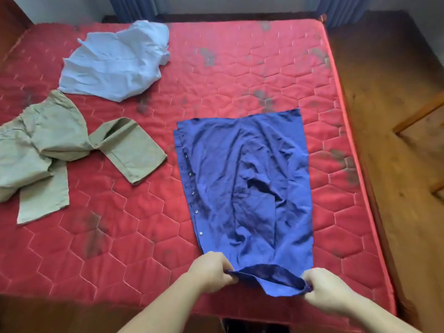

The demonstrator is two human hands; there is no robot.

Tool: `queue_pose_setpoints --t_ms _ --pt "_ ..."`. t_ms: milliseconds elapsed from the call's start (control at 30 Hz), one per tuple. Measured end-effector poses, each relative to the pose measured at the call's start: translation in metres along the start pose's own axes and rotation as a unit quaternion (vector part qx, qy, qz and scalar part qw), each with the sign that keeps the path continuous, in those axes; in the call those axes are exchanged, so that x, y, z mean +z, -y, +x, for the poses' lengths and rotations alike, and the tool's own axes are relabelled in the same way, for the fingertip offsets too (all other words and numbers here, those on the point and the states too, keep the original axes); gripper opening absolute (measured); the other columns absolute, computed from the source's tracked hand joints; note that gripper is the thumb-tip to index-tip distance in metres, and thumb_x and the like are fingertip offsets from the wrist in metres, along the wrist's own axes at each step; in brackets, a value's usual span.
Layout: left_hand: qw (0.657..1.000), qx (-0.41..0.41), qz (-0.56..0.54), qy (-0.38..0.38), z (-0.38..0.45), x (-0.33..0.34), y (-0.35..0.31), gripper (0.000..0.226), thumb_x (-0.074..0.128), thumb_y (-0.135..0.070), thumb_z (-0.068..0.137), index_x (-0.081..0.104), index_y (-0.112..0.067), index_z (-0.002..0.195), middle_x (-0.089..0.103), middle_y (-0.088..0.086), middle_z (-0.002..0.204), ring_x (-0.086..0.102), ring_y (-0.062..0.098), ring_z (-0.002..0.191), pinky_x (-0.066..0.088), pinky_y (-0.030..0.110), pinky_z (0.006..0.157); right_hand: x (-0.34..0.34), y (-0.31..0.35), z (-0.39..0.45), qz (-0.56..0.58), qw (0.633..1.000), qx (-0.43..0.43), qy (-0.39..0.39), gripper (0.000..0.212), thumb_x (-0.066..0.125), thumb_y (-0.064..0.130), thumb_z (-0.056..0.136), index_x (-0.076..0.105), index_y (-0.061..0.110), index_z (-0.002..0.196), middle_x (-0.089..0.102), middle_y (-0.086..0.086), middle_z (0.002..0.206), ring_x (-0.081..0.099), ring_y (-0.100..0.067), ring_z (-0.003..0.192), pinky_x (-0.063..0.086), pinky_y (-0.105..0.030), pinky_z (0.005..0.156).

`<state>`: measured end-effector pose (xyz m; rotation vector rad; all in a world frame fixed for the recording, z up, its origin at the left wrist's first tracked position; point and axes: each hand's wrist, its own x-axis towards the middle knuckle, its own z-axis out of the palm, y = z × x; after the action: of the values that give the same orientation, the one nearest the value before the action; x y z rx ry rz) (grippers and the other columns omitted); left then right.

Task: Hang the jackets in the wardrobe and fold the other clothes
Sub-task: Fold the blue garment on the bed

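A dark blue button shirt [249, 188] lies lengthwise on the red quilted mattress [134, 224], folded narrow, with its white buttons along the left edge. My left hand [211, 270] pinches the near left corner of the shirt's collar end. My right hand [324, 289] pinches the near right corner, and the cloth between them is lifted slightly. A crumpled light blue shirt [115, 63] lies at the far left of the bed. Khaki trousers [55, 150] lie rumpled at the left, one leg stretched toward the middle.
The mattress has dark stains in several spots. A wooden floor [396, 116] runs along the right side of the bed, with a wooden furniture leg [422, 114] at the right edge. Blue curtains [134, 8] hang behind the bed.
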<state>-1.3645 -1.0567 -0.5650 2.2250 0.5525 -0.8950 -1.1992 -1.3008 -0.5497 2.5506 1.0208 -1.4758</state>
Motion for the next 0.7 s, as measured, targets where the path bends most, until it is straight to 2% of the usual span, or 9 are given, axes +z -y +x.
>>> queue_pose_setpoints --t_ms 67,133,233,300,400,500,600,700 --pt "0.997 -0.013 -0.040 0.059 -0.001 -0.006 0.000 0.031 0.069 -0.041 0.079 0.060 -0.014 0.067 0.041 -0.001 0.050 0.042 0.021 0.057 0.035 0.030 0.055 -0.011 0.007 0.001 0.007 0.998 -0.003 0.068 0.033 0.047 0.049 0.056 0.043 0.016 0.055 0.043 -0.012 0.064 0.033 -0.012 0.057 0.029 -0.028 0.051" --pt "0.987 -0.021 -0.062 0.146 0.000 -0.018 0.000 0.028 0.072 -0.042 0.079 0.064 -0.018 0.067 0.050 -0.003 0.057 0.048 0.016 0.059 0.037 0.027 0.058 -0.032 0.017 0.001 -0.006 0.988 0.011 0.153 0.025 0.066 0.040 0.061 0.053 0.022 0.050 0.054 0.002 0.056 0.046 -0.007 0.054 0.034 -0.022 0.051" --pt "0.957 -0.048 -0.044 0.284 0.002 -0.031 -0.006 0.019 0.074 -0.045 0.080 0.070 -0.028 0.071 0.063 -0.005 0.068 0.059 0.009 0.063 0.045 0.023 0.065 -0.053 0.031 0.005 -0.045 0.958 0.019 0.283 0.021 0.077 0.042 0.069 0.063 0.026 0.065 0.060 0.015 0.064 0.054 -0.002 0.064 0.039 -0.016 0.055" --pt "0.948 -0.053 -0.037 0.310 0.005 -0.033 -0.011 0.017 0.074 -0.042 0.081 0.071 -0.027 0.074 0.062 -0.006 0.068 0.056 0.009 0.061 0.047 0.021 0.067 -0.055 0.038 0.012 -0.070 0.942 0.021 0.328 0.020 0.077 0.041 0.072 0.065 0.025 0.075 0.061 0.015 0.068 0.053 0.000 0.061 0.040 -0.015 0.055" --pt "0.973 -0.039 -0.023 0.228 0.016 -0.031 -0.009 0.024 0.074 -0.040 0.079 0.068 -0.019 0.070 0.051 -0.008 0.057 0.049 0.014 0.058 0.042 0.025 0.058 -0.055 0.034 0.026 -0.082 0.955 0.021 0.286 0.025 0.073 0.035 0.074 0.056 0.020 0.064 0.057 0.012 0.063 0.051 -0.002 0.054 0.038 -0.017 0.049" --pt "0.985 -0.049 -0.084 0.140 0.025 -0.025 -0.002 0.019 0.066 -0.032 0.074 0.061 -0.015 0.068 0.049 -0.003 0.056 0.049 0.020 0.059 0.044 0.027 0.056 -0.057 0.020 0.044 -0.044 0.987 0.000 0.155 0.027 0.067 0.033 0.069 0.050 0.017 0.056 0.051 0.008 0.052 0.044 -0.003 0.046 0.035 -0.020 0.047" --pt "0.981 -0.072 -0.178 0.041 0.036 -0.017 0.007 0.018 0.057 -0.034 0.069 0.049 -0.019 0.063 0.048 -0.003 0.059 0.044 0.018 0.055 0.040 0.028 0.053 -0.061 0.009 0.064 0.097 0.994 -0.017 0.057 0.020 0.058 0.026 0.075 0.050 0.015 0.060 0.045 0.010 0.056 0.040 -0.004 0.052 0.034 -0.023 0.053" --pt "0.957 -0.073 -0.266 -0.090 0.052 -0.012 0.015 0.029 0.054 -0.043 0.073 0.058 -0.014 0.075 0.055 -0.010 0.067 0.048 0.010 0.061 0.050 0.039 0.065 -0.066 0.002 0.084 0.225 0.974 -0.015 -0.003 0.016 0.054 0.016 0.088 0.059 0.010 0.074 0.050 0.004 0.059 0.055 -0.012 0.050 0.042 -0.028 0.054"
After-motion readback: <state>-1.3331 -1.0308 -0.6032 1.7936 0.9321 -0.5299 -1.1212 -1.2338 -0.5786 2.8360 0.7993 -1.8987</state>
